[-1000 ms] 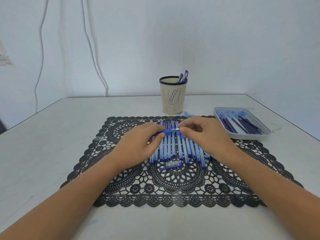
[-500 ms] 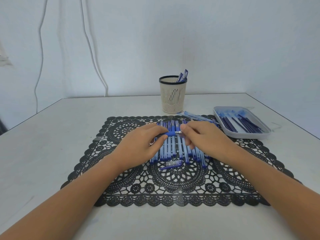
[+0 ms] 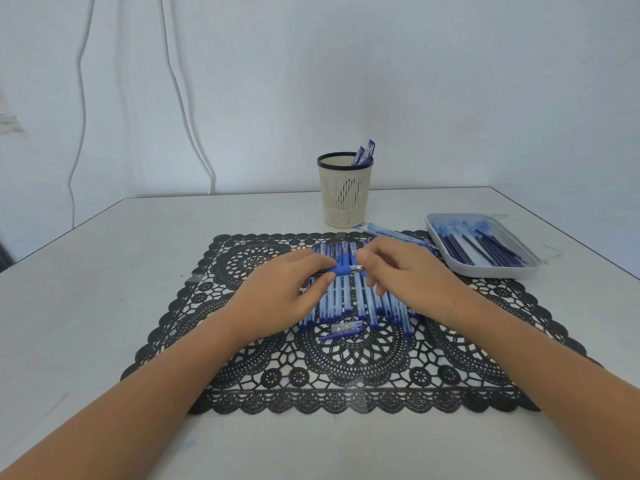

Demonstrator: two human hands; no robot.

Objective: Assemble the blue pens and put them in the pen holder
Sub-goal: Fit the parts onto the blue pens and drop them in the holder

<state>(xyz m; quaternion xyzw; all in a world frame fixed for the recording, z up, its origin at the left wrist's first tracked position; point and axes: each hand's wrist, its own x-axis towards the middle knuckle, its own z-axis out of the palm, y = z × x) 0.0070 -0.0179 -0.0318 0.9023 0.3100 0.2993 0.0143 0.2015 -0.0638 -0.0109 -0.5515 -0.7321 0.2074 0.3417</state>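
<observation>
Plain white wall, pale worktop [image 3: 104,289], black lace mat [image 3: 242,375]. The left hand [image 3: 277,296] pinches the blue pen [image 3: 343,270] by its rubber grip, crosswise over the row of loose barrels [image 3: 346,303], with the pen holder [image 3: 343,195] behind. The right hand [image 3: 412,275] pinches the metal tip end. The pen is probably light, stiff and a bit slick, so the rubber grip is the place to hold it. The fingers [image 3: 375,258] hide the tip joint, and what's in the tray [image 3: 485,271] blurs together.

The left hand [image 3: 277,296] is gripping a blue pen [image 3: 341,270] crosswise above the row of pens [image 3: 349,299] lying on the black lace mat [image 3: 346,375], while the right hand [image 3: 412,275] is pinching its metal tip. The pen holder [image 3: 344,195] is standing just behind the mat, with a tray [image 3: 485,270] sitting to its right.
</observation>
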